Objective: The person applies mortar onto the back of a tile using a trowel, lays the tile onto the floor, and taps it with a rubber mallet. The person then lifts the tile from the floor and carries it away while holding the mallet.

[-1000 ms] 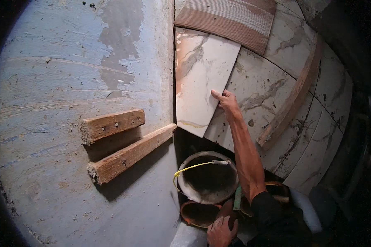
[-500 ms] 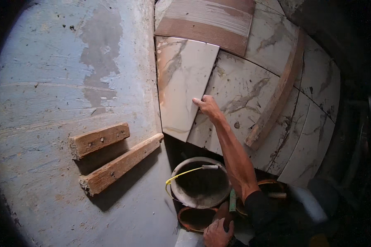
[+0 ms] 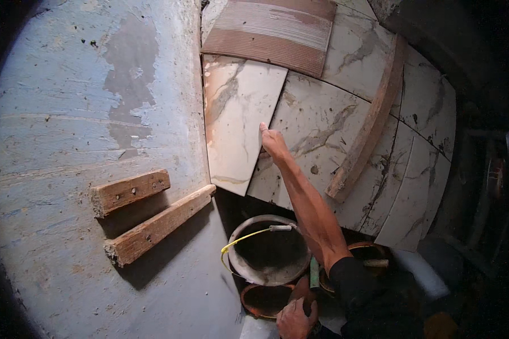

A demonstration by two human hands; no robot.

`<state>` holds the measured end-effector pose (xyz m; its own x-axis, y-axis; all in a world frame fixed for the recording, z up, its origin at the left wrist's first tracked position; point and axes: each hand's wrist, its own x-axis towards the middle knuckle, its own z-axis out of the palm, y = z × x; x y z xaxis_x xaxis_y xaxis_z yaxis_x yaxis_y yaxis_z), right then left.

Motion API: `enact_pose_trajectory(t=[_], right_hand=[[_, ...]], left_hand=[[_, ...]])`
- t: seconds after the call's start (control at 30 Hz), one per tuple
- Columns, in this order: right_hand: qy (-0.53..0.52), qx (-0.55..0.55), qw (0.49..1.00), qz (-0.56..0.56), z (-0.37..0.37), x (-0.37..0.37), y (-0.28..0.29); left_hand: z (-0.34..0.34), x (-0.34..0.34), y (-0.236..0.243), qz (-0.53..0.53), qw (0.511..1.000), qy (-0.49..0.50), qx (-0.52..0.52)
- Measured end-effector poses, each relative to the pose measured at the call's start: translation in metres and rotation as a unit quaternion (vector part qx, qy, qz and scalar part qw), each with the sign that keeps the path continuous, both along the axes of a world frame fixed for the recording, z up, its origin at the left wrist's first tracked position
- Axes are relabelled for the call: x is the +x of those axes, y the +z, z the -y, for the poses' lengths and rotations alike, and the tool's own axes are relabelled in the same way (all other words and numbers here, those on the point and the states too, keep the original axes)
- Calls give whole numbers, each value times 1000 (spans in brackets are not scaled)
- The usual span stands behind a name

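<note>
My right hand (image 3: 272, 144) grips the right edge of a white, grey-veined cut tile (image 3: 234, 124). The thumb lies at the top of that edge; the fingers curl beneath it, partly hidden. This tapered tile sits between the blue wall and a larger marbled tile (image 3: 308, 127). Low in the picture, my left hand (image 3: 295, 321) is closed beside an orange-rimmed bucket (image 3: 244, 302). A dark brown shape is next to its fingers, and what they hold or lean on cannot be made out.
A brown ribbed tile (image 3: 266, 48) lies face down beyond the cut tile. One long wooden bar (image 3: 373, 121) crosses the floor tiles. Two wooden blocks (image 3: 131, 192) jut from the blue wall (image 3: 56, 135). A grey bucket (image 3: 237, 265) with a yellow handle stands close by.
The view has shifted slightly, moving the scene left. My right hand has slid a little farther along the tile's edge, and its thumb now points away from me. My left hand stays low.
</note>
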<state>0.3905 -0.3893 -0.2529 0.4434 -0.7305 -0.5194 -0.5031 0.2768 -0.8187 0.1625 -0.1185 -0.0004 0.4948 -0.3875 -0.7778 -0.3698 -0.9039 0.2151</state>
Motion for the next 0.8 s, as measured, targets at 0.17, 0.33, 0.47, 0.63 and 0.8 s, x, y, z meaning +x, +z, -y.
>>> enact_pose_trajectory(t=[0.17, 0.33, 0.47, 0.63, 0.8], right_hand=[[-6, 75, 997, -8, 6, -4, 28], [40, 205, 977, -40, 22, -3, 38], [124, 219, 966, -65, 29, -1, 29], [215, 36, 960, -176, 33, 9, 28], [165, -23, 971, -173, 56, 13, 48]], left_hand=[[0, 0, 1, 37, 999, -19, -9], [-1, -1, 2, 55, 998, -24, -26], [-1, -3, 3, 35, 999, -24, -21], [-2, -5, 2, 55, 998, -33, -29], [0, -5, 7, 24, 999, -19, 9]])
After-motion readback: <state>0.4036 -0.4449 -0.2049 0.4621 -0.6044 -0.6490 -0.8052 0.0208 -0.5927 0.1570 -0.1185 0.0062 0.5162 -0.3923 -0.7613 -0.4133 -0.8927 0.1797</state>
